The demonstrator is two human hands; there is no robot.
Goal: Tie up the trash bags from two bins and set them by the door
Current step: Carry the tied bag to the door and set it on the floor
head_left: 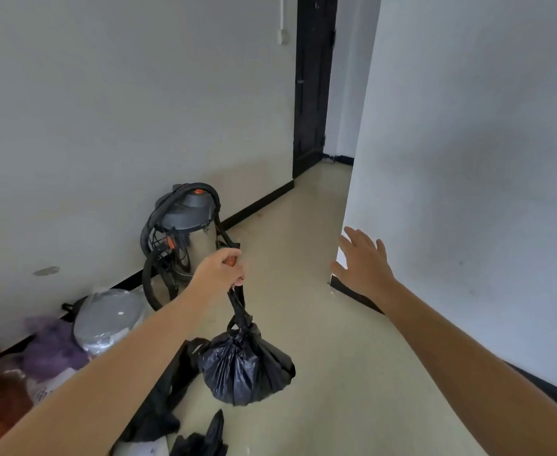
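Observation:
A tied black trash bag (245, 366) hangs in the air above the beige floor, knotted at its neck. My left hand (219, 269) grips its twisted top ends, with the bag dangling below the fist. My right hand (364, 263) is held out ahead with fingers spread, holding nothing, close to the corner of the white wall (346, 222). A dark door (311, 83) stands at the far end of the hallway.
A steel vacuum cleaner (188, 235) with black hoses stands against the left wall. A grey wrapped object (107, 320), a purple bag (53, 347) and loose black bags (162, 409) lie on the floor at lower left. The hallway floor (306, 232) runs toward the door.

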